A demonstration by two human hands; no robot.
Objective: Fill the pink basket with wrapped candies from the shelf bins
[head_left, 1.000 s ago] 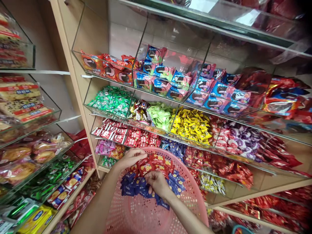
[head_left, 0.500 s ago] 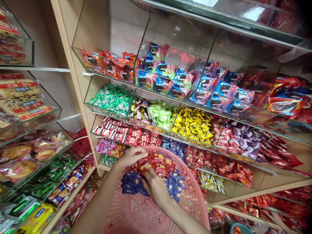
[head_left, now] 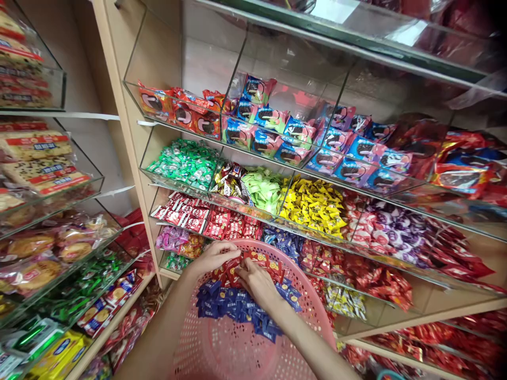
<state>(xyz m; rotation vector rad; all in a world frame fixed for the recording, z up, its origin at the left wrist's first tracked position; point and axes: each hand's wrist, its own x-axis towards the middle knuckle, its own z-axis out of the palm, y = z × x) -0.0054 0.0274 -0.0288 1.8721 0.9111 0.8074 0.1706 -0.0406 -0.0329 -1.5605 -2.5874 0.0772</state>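
A pink perforated plastic basket (head_left: 317, 316) sits in front of me with small snack packets in its far part. Red packets (head_left: 261, 259) lie against the far wall, and blue packets (head_left: 233, 303) are spread nearer to me. My left hand (head_left: 216, 257) reaches over the far left rim, fingers stretched out beside the red packets. Over the pile is my right hand (head_left: 257, 282), its fingers bent and closed on a red packet that they partly hide. Its wrist passes above the blue packets.
Glass shelf bins face me with green candies (head_left: 186, 163), yellow candies (head_left: 315, 206), purple-and-white candies (head_left: 396, 221) and blue cookie packs (head_left: 265, 142). More shelves on the left hold wrapped pastries (head_left: 43, 279). A wooden upright (head_left: 119, 105) divides the two units.
My right hand has shifted slightly away from me along with red packets. More blue packets now show across the middle of the pile. The left hand has stayed near the rim.
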